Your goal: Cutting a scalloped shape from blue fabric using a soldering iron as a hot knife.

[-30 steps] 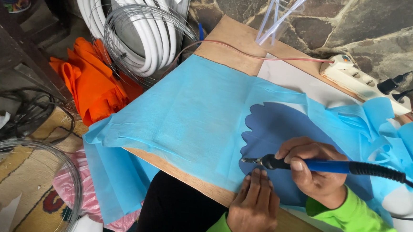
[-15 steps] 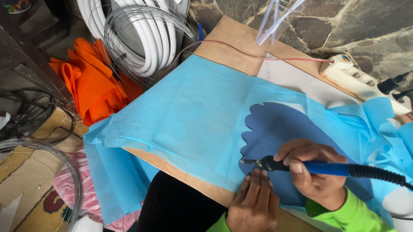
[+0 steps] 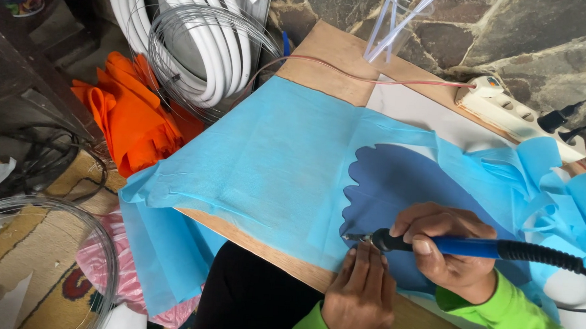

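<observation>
head view: right hand (image 3: 452,252) wrapped around a blue-handled soldering-type tool (image 3: 437,245), fingers closed on the grip, metal tip touching the light blue fabric sheet (image 3: 266,163) right at the scalloped edge of a darker blue cutout shape (image 3: 407,185). left hand (image 3: 361,297) flat just below the tip, fingers pressed together, pinning the fabric down on the wooden board (image 3: 333,58). black cord (image 3: 558,261) running off the tool to the right edge.

containers: clear plastic tub (image 3: 36,257) bottom left with white paper scraps inside, contents partly cut off by the frame. clear tubes (image 3: 400,18) standing at the top against the stone wall (image 3: 518,36).

around: white power strip (image 3: 513,113) at the board's far edge with a black plug in it; loose blue fabric offcuts (image 3: 562,194) bunched at right, near the tool cord. coiled white hose (image 3: 180,22) with a wire coil (image 3: 205,51) on it top left, orange fabric (image 3: 133,117) beside the sheet's left edge, pink fabric (image 3: 107,268) under the overhanging blue.
</observation>
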